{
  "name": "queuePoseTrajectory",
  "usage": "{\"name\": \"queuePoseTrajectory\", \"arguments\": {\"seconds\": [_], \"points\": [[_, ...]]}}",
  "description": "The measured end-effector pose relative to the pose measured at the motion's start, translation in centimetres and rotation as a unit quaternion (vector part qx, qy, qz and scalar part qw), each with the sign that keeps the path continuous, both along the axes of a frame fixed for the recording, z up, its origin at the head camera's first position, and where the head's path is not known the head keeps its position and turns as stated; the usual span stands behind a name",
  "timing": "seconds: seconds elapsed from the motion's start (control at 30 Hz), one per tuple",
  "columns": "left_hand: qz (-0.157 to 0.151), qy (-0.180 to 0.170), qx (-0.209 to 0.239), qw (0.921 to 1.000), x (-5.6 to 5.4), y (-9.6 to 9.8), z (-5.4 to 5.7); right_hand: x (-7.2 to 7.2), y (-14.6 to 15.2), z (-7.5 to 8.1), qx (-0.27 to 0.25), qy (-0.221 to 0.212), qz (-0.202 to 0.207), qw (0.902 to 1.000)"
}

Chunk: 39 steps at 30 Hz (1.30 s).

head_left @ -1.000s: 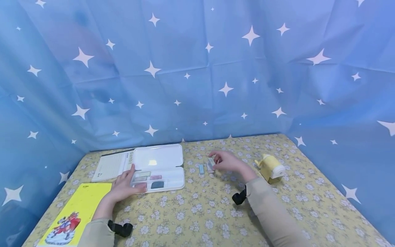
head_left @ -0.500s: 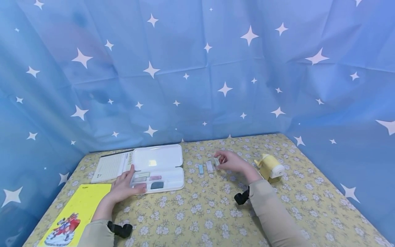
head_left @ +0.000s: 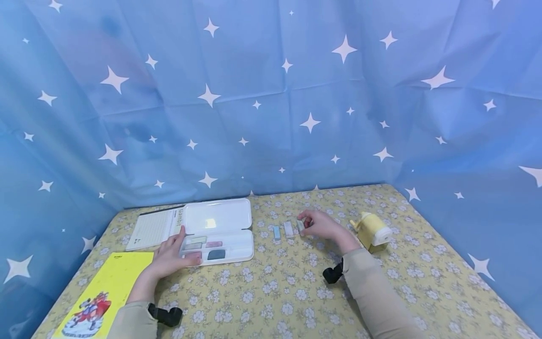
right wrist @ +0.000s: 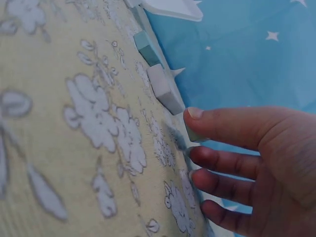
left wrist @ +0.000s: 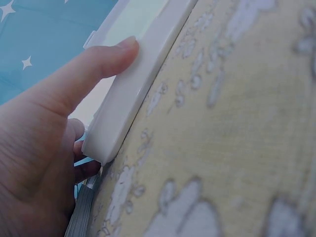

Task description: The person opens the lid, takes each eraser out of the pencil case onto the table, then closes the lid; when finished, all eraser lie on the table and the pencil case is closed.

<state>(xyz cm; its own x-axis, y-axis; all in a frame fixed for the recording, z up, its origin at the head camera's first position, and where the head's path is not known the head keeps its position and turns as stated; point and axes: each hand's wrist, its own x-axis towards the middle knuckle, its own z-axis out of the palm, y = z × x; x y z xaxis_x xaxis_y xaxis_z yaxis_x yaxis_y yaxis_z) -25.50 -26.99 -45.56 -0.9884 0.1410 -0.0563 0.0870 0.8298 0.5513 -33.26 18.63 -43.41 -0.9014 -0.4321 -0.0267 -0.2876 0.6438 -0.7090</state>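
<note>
A white plastic case [head_left: 238,256], its lid [head_left: 220,212] up, lies left of centre with pink, green and dark blocks in its compartments. My left hand [head_left: 169,254] holds the case by its left end, thumb over the front wall [left wrist: 126,94] and fingers round the corner. At the table's middle, my right hand [head_left: 323,225] pinches a small pale green block [head_left: 300,226]; the thumb hides part of it in the right wrist view. To its left lie a whitish-lilac block [head_left: 289,229] and a light blue block [head_left: 277,232], standing a little apart in a row.
A yellow pencil sharpener with a crank [head_left: 372,231] stands right of my right hand. On the left lie a lined notepad [head_left: 148,229], partly under the case, and a yellow booklet [head_left: 114,278]. A blue star-patterned cloth [head_left: 271,94] hangs behind the floral-covered table [head_left: 262,301].
My right hand has shifted slightly right with the pale green block, from beside the whitish-lilac block, and lowered it to the row's right end. The left hand stays on the case.
</note>
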Motion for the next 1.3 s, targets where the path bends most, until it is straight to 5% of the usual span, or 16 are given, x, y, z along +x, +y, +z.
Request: {"name": "queuePoseTrajectory", "arguments": {"seconds": [1.3], "points": [[0.005,0.008,-0.008,0.9999,-0.12,-0.06,-0.07,-0.36,-0.34,-0.81,0.028,0.006,-0.006,0.9996]]}}
